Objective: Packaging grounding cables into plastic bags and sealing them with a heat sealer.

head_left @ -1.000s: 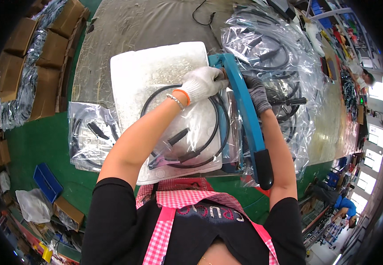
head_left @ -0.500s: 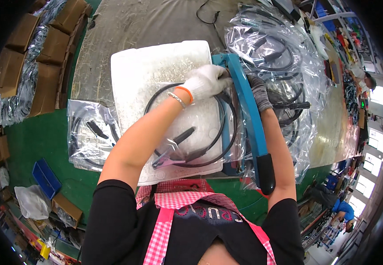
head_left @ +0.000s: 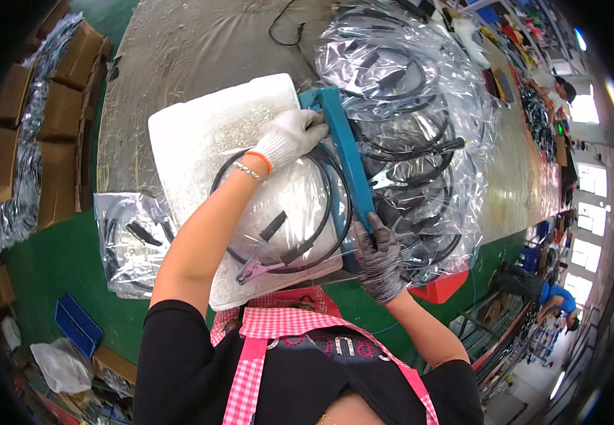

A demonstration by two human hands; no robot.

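Note:
A clear plastic bag (head_left: 307, 184) holding a coiled black cable (head_left: 329, 205) with a clamp (head_left: 254, 268) lies on a white foam slab (head_left: 193, 134). Along the bag's right side stands a blue hand-press bag sealer (head_left: 348, 152), its long arm lowered. My left hand (head_left: 289, 136), in a white knit glove, is closed at the bag's upper right corner beside the sealer's far end. In a grey glove, my right hand (head_left: 380, 263) grips the near end of the sealer's arm and covers its black handle, with fingers lying along the blue arm.
Several bagged cables (head_left: 420, 156) are heaped right of the sealer. Another bagged cable (head_left: 133, 241) lies at the slab's left. A thin black cord (head_left: 285, 41) runs over the table's far part. Cardboard boxes (head_left: 59, 166) stand at left, and a blue bin (head_left: 78, 324) sits on the green floor.
My right hand has come from behind the sealer's arm to its near handle end. The arm has been lowered. My left hand stays by the bag's corner; the whole view has shifted.

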